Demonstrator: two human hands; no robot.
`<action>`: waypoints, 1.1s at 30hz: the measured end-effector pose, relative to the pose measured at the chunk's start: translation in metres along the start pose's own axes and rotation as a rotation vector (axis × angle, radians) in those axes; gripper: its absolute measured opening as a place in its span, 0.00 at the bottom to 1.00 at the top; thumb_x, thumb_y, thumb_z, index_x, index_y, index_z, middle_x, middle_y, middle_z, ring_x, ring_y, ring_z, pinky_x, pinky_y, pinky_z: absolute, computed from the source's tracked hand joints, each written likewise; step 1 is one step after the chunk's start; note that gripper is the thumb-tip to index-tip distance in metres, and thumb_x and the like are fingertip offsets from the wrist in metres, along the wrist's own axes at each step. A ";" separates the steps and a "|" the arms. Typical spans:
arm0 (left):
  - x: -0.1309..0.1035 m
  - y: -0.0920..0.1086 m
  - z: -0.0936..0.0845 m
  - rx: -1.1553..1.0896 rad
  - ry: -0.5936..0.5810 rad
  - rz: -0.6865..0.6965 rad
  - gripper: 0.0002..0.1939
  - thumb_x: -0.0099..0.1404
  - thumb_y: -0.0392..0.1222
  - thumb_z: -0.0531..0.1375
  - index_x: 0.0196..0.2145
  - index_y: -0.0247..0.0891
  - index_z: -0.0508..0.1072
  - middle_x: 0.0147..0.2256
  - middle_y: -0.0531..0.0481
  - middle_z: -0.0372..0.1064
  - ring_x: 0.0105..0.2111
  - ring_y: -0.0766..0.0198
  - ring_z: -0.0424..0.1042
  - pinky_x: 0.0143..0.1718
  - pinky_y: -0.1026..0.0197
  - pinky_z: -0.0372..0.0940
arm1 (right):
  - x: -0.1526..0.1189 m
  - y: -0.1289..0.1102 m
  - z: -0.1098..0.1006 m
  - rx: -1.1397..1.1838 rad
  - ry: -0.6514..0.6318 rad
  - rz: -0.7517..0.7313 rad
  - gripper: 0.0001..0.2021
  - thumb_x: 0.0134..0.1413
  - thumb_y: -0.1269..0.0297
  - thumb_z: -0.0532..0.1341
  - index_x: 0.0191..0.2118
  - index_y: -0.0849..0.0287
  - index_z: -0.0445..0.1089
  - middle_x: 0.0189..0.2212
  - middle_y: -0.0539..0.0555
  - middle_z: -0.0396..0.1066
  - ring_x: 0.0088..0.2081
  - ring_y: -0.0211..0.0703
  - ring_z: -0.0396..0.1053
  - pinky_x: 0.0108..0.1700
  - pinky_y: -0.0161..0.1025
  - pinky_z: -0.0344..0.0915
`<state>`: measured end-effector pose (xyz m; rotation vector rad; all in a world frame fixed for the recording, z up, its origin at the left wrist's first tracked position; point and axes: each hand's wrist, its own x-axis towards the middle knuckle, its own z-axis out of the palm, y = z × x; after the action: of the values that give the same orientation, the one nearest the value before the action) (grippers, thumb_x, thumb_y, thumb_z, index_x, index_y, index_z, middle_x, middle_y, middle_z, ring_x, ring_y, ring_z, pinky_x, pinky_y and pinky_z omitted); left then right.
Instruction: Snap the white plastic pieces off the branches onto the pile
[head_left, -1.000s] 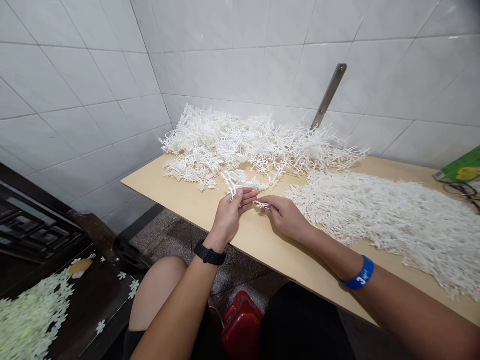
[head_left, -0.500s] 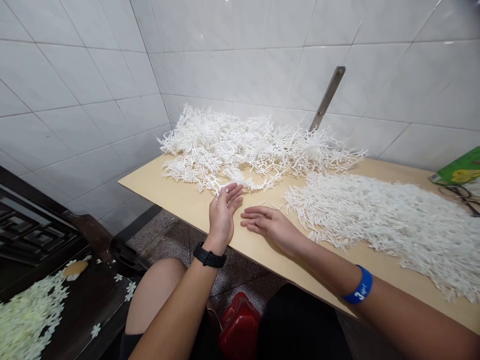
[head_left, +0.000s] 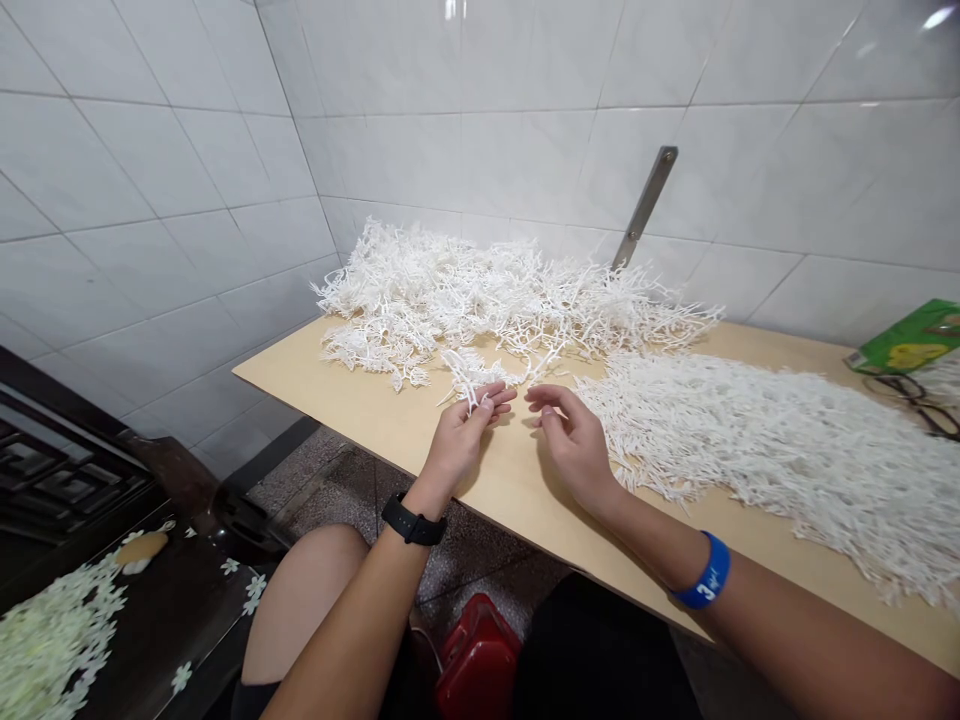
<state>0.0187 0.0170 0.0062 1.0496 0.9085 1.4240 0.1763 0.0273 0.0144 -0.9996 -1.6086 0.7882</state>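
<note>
My left hand [head_left: 456, 445] is closed, pinching a thin white branched plastic sprig [head_left: 460, 372] between thumb and fingers above the table. Beside it, my right hand [head_left: 579, 448] is open, its fingers lightly curled and apart, with nothing visible in them. Behind both hands lies a tangled heap of white branched sprigs [head_left: 480, 290]. A flatter pile of short white stem-like pieces [head_left: 765, 430] spreads out to the right of my right hand.
The light wooden table [head_left: 289, 360] meets a tiled wall [head_left: 420, 150], where a metal bracket [head_left: 646, 207] stands. A green packet [head_left: 907, 335] and dark glasses [head_left: 911, 395] lie far right. White flowers [head_left: 56, 630] cover a dark seat at lower left. A red object [head_left: 480, 660] is below.
My left hand has closed on a white sprig at the front of the heap. My right hand has moved slightly up and right, its fingers more curled.
</note>
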 end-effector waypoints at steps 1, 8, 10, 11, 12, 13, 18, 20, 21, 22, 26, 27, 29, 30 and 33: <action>0.000 0.000 0.000 0.059 -0.030 0.019 0.19 0.68 0.46 0.58 0.53 0.33 0.73 0.53 0.37 0.73 0.51 0.55 0.73 0.57 0.51 0.62 | -0.002 -0.004 0.001 -0.016 -0.034 -0.033 0.10 0.62 0.66 0.53 0.44 0.57 0.70 0.42 0.58 0.73 0.43 0.46 0.71 0.42 0.43 0.70; -0.007 -0.002 0.007 0.600 -0.167 0.233 0.18 0.72 0.42 0.50 0.55 0.42 0.72 0.55 0.41 0.71 0.55 0.51 0.68 0.58 0.48 0.60 | -0.004 -0.006 0.002 -0.089 -0.105 -0.123 0.09 0.61 0.61 0.59 0.45 0.56 0.71 0.41 0.56 0.73 0.41 0.46 0.70 0.41 0.42 0.66; -0.009 -0.002 0.009 0.761 -0.210 0.321 0.18 0.72 0.39 0.49 0.54 0.42 0.72 0.57 0.42 0.68 0.59 0.50 0.64 0.61 0.46 0.57 | -0.003 -0.004 0.003 -0.092 -0.116 -0.079 0.10 0.60 0.60 0.60 0.45 0.56 0.71 0.40 0.56 0.72 0.41 0.46 0.69 0.40 0.42 0.66; -0.010 -0.003 0.011 0.828 -0.228 0.357 0.18 0.71 0.38 0.50 0.54 0.42 0.72 0.59 0.41 0.66 0.62 0.50 0.61 0.63 0.45 0.53 | -0.002 -0.002 0.002 -0.098 -0.110 -0.063 0.09 0.60 0.60 0.60 0.43 0.56 0.71 0.39 0.56 0.72 0.40 0.46 0.69 0.40 0.42 0.66; -0.010 -0.003 0.011 0.879 -0.241 0.382 0.18 0.70 0.37 0.51 0.55 0.41 0.72 0.60 0.41 0.65 0.64 0.51 0.57 0.65 0.45 0.50 | -0.002 -0.002 0.002 -0.105 -0.094 -0.056 0.07 0.60 0.61 0.59 0.41 0.57 0.71 0.37 0.56 0.71 0.39 0.46 0.69 0.39 0.42 0.66; -0.010 -0.003 0.012 0.908 -0.247 0.392 0.18 0.69 0.38 0.52 0.55 0.40 0.71 0.61 0.41 0.64 0.65 0.50 0.55 0.66 0.45 0.48 | -0.002 -0.001 0.002 -0.111 -0.075 -0.055 0.07 0.61 0.62 0.57 0.39 0.57 0.71 0.36 0.55 0.71 0.37 0.46 0.68 0.38 0.42 0.65; -0.009 -0.003 0.009 0.835 -0.225 0.349 0.17 0.67 0.42 0.57 0.52 0.42 0.74 0.62 0.41 0.62 0.66 0.47 0.53 0.66 0.41 0.47 | -0.003 -0.001 0.001 -0.086 -0.095 -0.031 0.07 0.62 0.63 0.55 0.37 0.57 0.68 0.36 0.55 0.70 0.36 0.45 0.68 0.37 0.41 0.65; -0.009 -0.003 0.008 0.851 -0.235 0.343 0.16 0.66 0.39 0.56 0.50 0.43 0.75 0.64 0.43 0.59 0.66 0.46 0.51 0.66 0.39 0.47 | -0.003 0.001 0.002 -0.090 -0.146 0.002 0.06 0.60 0.61 0.58 0.38 0.57 0.68 0.36 0.54 0.70 0.34 0.44 0.68 0.36 0.41 0.65; -0.010 -0.004 0.007 0.880 -0.241 0.344 0.16 0.66 0.38 0.56 0.50 0.43 0.75 0.65 0.44 0.57 0.67 0.46 0.50 0.66 0.39 0.46 | -0.002 0.002 0.003 -0.100 -0.160 0.015 0.06 0.58 0.61 0.59 0.38 0.57 0.67 0.35 0.54 0.70 0.33 0.43 0.68 0.35 0.41 0.65; -0.010 -0.004 0.007 0.916 -0.244 0.345 0.17 0.65 0.37 0.56 0.51 0.43 0.74 0.66 0.44 0.56 0.68 0.46 0.48 0.67 0.39 0.45 | -0.002 0.004 0.003 -0.111 -0.168 0.025 0.06 0.58 0.60 0.60 0.37 0.57 0.67 0.35 0.53 0.70 0.32 0.43 0.67 0.35 0.41 0.65; -0.011 -0.004 0.008 1.025 -0.247 0.330 0.15 0.67 0.38 0.54 0.48 0.41 0.75 0.63 0.42 0.59 0.68 0.45 0.44 0.67 0.38 0.44 | 0.001 0.006 0.003 -0.156 -0.174 0.048 0.06 0.59 0.62 0.59 0.39 0.57 0.67 0.33 0.53 0.71 0.33 0.45 0.68 0.36 0.41 0.64; -0.011 -0.004 0.008 1.035 -0.247 0.331 0.14 0.68 0.39 0.53 0.47 0.41 0.75 0.61 0.41 0.62 0.68 0.46 0.45 0.67 0.39 0.44 | 0.001 0.006 0.002 -0.169 -0.176 0.042 0.05 0.59 0.63 0.58 0.40 0.57 0.67 0.33 0.53 0.71 0.33 0.45 0.68 0.36 0.42 0.64; -0.010 -0.003 0.010 1.054 -0.246 0.344 0.14 0.69 0.41 0.53 0.45 0.40 0.75 0.56 0.40 0.67 0.67 0.47 0.48 0.67 0.40 0.45 | 0.001 0.005 0.001 -0.209 -0.190 0.011 0.04 0.60 0.64 0.56 0.38 0.57 0.67 0.33 0.53 0.72 0.33 0.45 0.69 0.37 0.42 0.64; -0.010 -0.003 0.010 1.066 -0.245 0.354 0.13 0.69 0.42 0.53 0.45 0.39 0.75 0.54 0.39 0.68 0.67 0.47 0.49 0.67 0.41 0.44 | 0.001 0.004 0.000 -0.232 -0.200 -0.005 0.04 0.60 0.65 0.55 0.37 0.56 0.67 0.33 0.53 0.72 0.34 0.46 0.69 0.37 0.42 0.64; -0.010 -0.002 0.007 1.121 -0.246 0.379 0.11 0.67 0.42 0.55 0.41 0.39 0.76 0.52 0.40 0.68 0.65 0.46 0.51 0.67 0.41 0.44 | 0.002 0.004 -0.002 -0.308 -0.196 -0.040 0.05 0.60 0.67 0.54 0.35 0.56 0.66 0.32 0.54 0.71 0.34 0.46 0.68 0.37 0.42 0.62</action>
<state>0.0262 0.0076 0.0058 2.2638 1.4041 0.9701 0.1789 0.0306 0.0120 -1.1291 -1.9554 0.6378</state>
